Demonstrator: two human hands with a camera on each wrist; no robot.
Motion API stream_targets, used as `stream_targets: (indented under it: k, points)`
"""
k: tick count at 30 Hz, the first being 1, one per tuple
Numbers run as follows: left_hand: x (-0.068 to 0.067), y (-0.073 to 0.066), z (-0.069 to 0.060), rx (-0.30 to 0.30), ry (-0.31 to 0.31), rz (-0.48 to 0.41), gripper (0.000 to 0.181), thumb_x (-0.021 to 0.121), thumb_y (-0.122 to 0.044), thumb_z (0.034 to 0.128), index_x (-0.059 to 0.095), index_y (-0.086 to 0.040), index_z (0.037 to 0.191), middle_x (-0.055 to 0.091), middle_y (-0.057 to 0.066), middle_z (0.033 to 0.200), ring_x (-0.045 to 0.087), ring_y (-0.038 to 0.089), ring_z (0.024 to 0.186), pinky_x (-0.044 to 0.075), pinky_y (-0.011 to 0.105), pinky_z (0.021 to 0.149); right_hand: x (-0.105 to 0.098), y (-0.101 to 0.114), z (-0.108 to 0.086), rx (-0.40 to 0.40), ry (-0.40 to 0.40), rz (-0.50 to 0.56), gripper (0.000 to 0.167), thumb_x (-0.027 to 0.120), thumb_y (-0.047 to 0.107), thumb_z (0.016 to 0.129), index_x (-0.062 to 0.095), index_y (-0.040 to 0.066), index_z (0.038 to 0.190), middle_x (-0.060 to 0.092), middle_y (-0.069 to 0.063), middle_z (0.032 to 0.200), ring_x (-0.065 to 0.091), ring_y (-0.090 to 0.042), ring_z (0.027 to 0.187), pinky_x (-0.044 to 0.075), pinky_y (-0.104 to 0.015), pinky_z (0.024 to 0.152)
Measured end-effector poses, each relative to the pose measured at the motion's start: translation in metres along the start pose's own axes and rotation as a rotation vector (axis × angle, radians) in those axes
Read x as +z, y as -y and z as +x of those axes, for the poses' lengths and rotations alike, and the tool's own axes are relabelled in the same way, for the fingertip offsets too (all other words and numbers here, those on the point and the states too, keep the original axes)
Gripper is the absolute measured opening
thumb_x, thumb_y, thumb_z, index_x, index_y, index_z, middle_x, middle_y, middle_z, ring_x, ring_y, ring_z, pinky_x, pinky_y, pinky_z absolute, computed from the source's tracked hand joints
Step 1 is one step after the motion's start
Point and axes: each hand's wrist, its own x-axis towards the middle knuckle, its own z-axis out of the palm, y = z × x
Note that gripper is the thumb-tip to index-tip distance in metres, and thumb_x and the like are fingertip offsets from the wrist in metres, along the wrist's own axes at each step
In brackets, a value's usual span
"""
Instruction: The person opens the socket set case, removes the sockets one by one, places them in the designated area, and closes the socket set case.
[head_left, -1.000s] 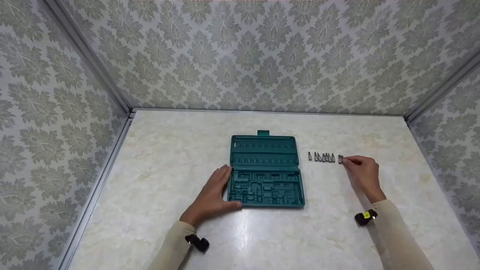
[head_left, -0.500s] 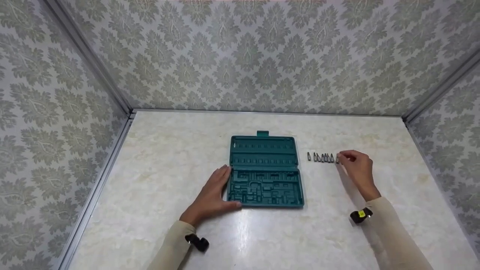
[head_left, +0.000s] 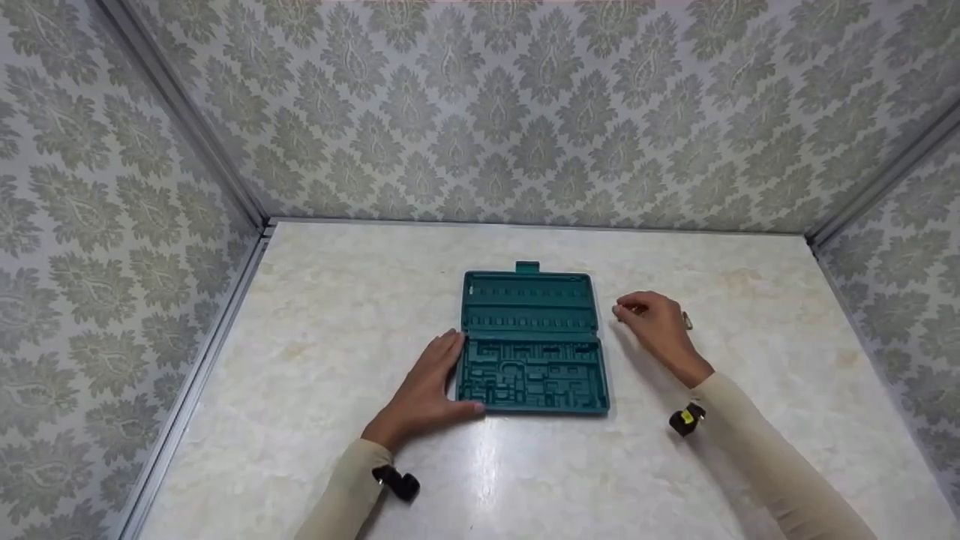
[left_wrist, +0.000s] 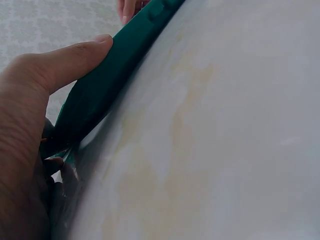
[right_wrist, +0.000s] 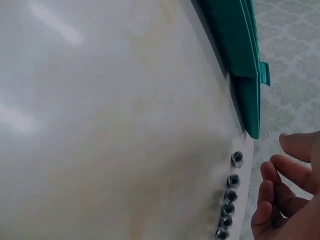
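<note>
A green plastic socket case (head_left: pixel 529 330) lies unfolded on the table, its molded slots facing up. My left hand (head_left: pixel 420 394) rests against its near left corner, fingers fairly straight along the left side. In the left wrist view, the thumb (left_wrist: pixel 75 62) lies on the case's outer edge. My right hand (head_left: pixel 656 330) is just right of the case's upper half, over a row of small metal sockets (right_wrist: pixel 228 208). Its fingers are loosely bent, with a gap between thumb and forefinger and nothing visible in it. From the head view, the hand hides most of the row; one socket (head_left: pixel 687 321) shows behind it.
The pale marbled table (head_left: pixel 337 300) extends around the case. Patterned wall panels (head_left: pixel 487 112) stand behind it and at both sides, with metal frame posts at the corners. A dark wrist camera (head_left: pixel 396 484) sits on the left sleeve.
My right hand has moved left along the socket row, from its right end to near the case. My left hand and the case have stayed in place.
</note>
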Motion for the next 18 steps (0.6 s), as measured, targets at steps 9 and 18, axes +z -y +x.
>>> stream_targets:
  k: [9,18]
  points:
    - [-0.001,-0.001,0.001,0.013,-0.008,0.003,0.131,0.082,-0.073,0.0816,0.015,-0.015,0.178,0.016,0.005,0.185,0.011,0.028,0.17,0.016,0.057,0.135,0.022,0.021,0.015,-0.061,0.085,0.016,0.024,0.074,0.015,0.107,0.08,0.0,0.125,0.077,-0.014,0.115,0.068,-0.029,0.102,0.057,-0.049,0.091]
    - [-0.002,-0.004,-0.001,-0.013,0.001,-0.009,0.133,0.083,-0.074,0.0801,0.013,-0.018,0.179,0.013,0.002,0.186,0.008,0.027,0.171,0.014,0.057,0.135,0.037,0.033,0.029,-0.104,0.168,0.067,0.027,0.073,0.016,0.108,0.078,-0.001,0.128,0.076,-0.013,0.117,0.069,-0.027,0.104,0.057,-0.049,0.091]
